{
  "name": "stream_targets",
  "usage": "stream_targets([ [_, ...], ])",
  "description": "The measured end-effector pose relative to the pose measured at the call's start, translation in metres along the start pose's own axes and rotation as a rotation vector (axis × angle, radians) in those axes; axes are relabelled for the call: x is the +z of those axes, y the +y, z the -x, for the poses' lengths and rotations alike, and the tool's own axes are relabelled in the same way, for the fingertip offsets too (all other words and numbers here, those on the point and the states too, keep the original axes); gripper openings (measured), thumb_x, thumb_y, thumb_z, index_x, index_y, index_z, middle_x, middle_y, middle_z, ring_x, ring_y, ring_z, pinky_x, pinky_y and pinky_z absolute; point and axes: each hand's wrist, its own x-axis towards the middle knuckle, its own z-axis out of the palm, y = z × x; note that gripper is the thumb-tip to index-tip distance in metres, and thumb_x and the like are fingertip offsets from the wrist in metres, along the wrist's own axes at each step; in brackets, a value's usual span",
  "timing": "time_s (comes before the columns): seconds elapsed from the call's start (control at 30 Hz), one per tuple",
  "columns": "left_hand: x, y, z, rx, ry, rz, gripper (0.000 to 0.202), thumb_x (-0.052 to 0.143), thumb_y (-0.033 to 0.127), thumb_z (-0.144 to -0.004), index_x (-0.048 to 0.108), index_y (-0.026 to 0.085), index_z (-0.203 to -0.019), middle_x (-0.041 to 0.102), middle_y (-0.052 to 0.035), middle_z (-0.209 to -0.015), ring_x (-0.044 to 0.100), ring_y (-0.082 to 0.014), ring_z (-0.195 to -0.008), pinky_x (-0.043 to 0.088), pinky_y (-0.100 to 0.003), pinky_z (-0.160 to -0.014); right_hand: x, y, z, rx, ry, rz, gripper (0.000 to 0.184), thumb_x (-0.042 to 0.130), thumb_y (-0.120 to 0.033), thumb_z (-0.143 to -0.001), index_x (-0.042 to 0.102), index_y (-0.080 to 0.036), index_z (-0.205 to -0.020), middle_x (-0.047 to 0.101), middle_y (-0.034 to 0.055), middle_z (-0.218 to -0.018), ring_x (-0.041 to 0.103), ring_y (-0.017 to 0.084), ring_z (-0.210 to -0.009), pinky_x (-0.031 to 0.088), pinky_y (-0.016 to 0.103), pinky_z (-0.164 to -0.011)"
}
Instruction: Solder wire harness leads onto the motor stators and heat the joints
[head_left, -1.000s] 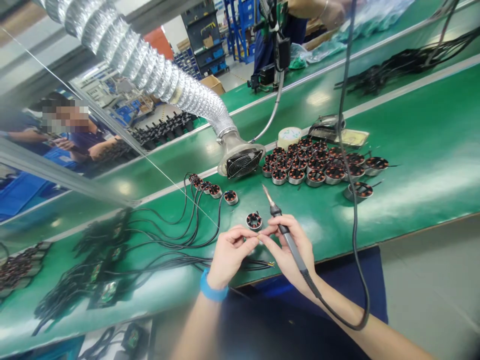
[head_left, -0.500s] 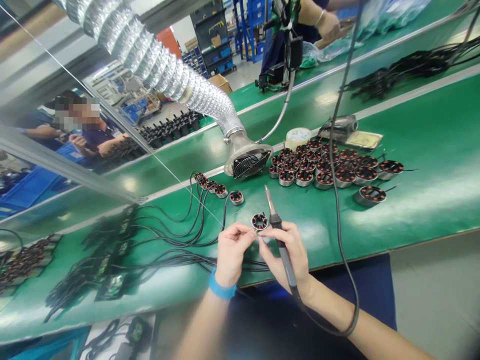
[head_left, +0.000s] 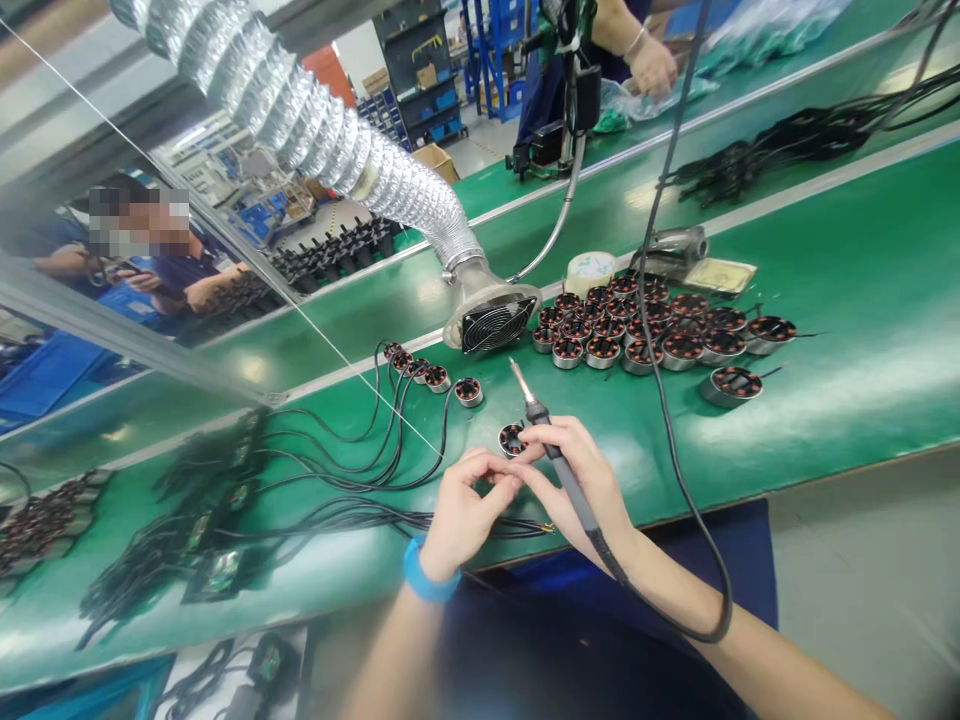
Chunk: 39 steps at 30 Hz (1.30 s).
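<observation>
My right hand grips a soldering iron like a pen, its tip pointing up and away toward the fan. My left hand, with a blue wristband, pinches something small that I cannot make out; its fingertips meet those of my right hand. Just beyond the fingertips a single copper-wound stator lies on the green bench. Black wires with bare ends run under both hands.
An extraction fan on a silver duct faces the hands. Several stators cluster at the right, wired ones at the left. Cable bundles lie far left. Another person's hand works on the far bench. The iron's cord loops right.
Both hands stayed together at the bench edge. The soldering iron's tip has tilted slightly leftward. The view shifted a little, and the person at the far bench moved a hand.
</observation>
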Motion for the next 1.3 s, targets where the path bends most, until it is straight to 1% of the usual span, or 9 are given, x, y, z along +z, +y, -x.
stream_targets([
  [0.1, -0.006, -0.002, 0.000, -0.050, -0.083, 0.082, 0.016, 0.066, 0.031, -0.091, 0.069, 0.016, -0.086, 0.059, -0.0015, -0.082, 0.053, -0.0142, -0.079, 0.040, -0.026, -0.077, -0.005, 0.004, 0.001, 0.055, -0.034, -0.019, 0.031, 0.069, -0.013, -0.088, 0.060, -0.028, -0.114, 0.058, 0.0034, -0.109, 0.070, 0.017, -0.091, 0.061, 0.029, -0.081],
  [0.23, -0.003, -0.008, 0.000, -0.196, -0.141, 0.293, 0.024, 0.064, 0.040, -0.092, 0.060, 0.017, -0.087, 0.044, 0.0061, -0.062, 0.037, -0.0081, -0.053, 0.029, -0.023, -0.056, -0.005, 0.006, 0.001, 0.063, -0.048, -0.022, 0.033, 0.070, -0.011, -0.088, 0.060, -0.028, -0.114, 0.057, 0.0029, -0.110, 0.070, 0.016, -0.089, 0.060, 0.028, -0.079],
  [0.33, 0.005, -0.014, -0.003, -0.195, -0.003, 0.357, 0.022, 0.069, 0.034, -0.087, 0.058, 0.017, -0.078, 0.042, 0.0066, -0.062, 0.030, -0.0065, -0.053, 0.026, -0.022, -0.055, 0.001, 0.008, 0.002, 0.038, -0.045, -0.030, 0.033, 0.069, -0.011, -0.089, 0.060, -0.027, -0.116, 0.056, 0.0031, -0.111, 0.071, 0.014, -0.084, 0.060, 0.027, -0.080],
  [0.43, 0.010, -0.019, -0.011, -0.139, 0.173, 0.324, 0.019, 0.069, 0.027, -0.082, 0.057, 0.016, -0.070, 0.048, 0.0039, -0.067, 0.036, -0.0077, -0.059, 0.029, -0.022, -0.058, 0.004, 0.015, 0.001, 0.002, -0.009, -0.028, 0.032, 0.066, -0.011, -0.091, 0.061, -0.026, -0.119, 0.057, 0.0039, -0.112, 0.071, 0.012, -0.080, 0.060, 0.027, -0.081],
  [0.5, 0.012, -0.023, -0.016, -0.129, 0.230, 0.296, 0.018, 0.067, 0.025, -0.080, 0.058, 0.016, -0.069, 0.050, 0.0032, -0.067, 0.038, -0.0085, -0.061, 0.031, -0.022, -0.059, 0.003, 0.022, 0.001, -0.050, 0.065, -0.002, 0.032, 0.064, -0.012, -0.093, 0.062, -0.026, -0.121, 0.061, 0.0041, -0.110, 0.071, 0.013, -0.082, 0.059, 0.029, -0.083],
  [0.57, 0.012, -0.027, -0.021, -0.147, 0.250, 0.286, 0.016, 0.067, 0.025, -0.080, 0.058, 0.016, -0.069, 0.050, 0.0029, -0.067, 0.038, -0.0086, -0.061, 0.031, -0.022, -0.059, 0.000, 0.031, 0.004, -0.077, 0.154, 0.019, 0.031, 0.062, -0.014, -0.095, 0.064, -0.026, -0.123, 0.067, 0.0028, -0.100, 0.071, 0.013, -0.077, 0.059, 0.029, -0.079],
  [0.63, 0.012, -0.030, -0.024, -0.171, 0.260, 0.294, 0.016, 0.067, 0.026, -0.079, 0.059, 0.016, -0.070, 0.051, 0.0028, -0.067, 0.039, -0.0084, -0.061, 0.032, -0.022, -0.060, -0.004, 0.039, 0.009, -0.035, 0.230, -0.010, 0.025, 0.060, -0.018, -0.096, 0.066, -0.025, -0.119, 0.070, -0.0005, -0.084, 0.069, 0.012, -0.062, 0.058, 0.026, -0.065],
  [0.77, 0.013, -0.032, -0.027, -0.182, 0.276, 0.303, 0.016, 0.067, 0.028, -0.079, 0.060, 0.016, -0.070, 0.051, 0.0026, -0.066, 0.038, -0.0084, -0.060, 0.032, -0.022, -0.059, -0.007, 0.048, 0.020, 0.066, 0.292, -0.180, 0.016, 0.055, -0.021, -0.099, 0.070, -0.021, -0.100, 0.063, -0.0047, -0.060, 0.058, 0.010, -0.041, 0.047, 0.021, -0.041],
  [1.3, 0.013, -0.034, -0.027, -0.170, 0.271, 0.261, 0.018, 0.067, 0.029, -0.084, 0.062, 0.016, -0.072, 0.052, 0.0032, -0.066, 0.039, -0.0082, -0.059, 0.033, -0.023, -0.060, -0.006, 0.047, 0.023, 0.069, 0.232, -0.159, 0.018, 0.055, -0.019, -0.097, 0.072, -0.021, -0.092, 0.063, -0.0049, -0.055, 0.059, 0.009, -0.040, 0.043, 0.018, -0.036],
])
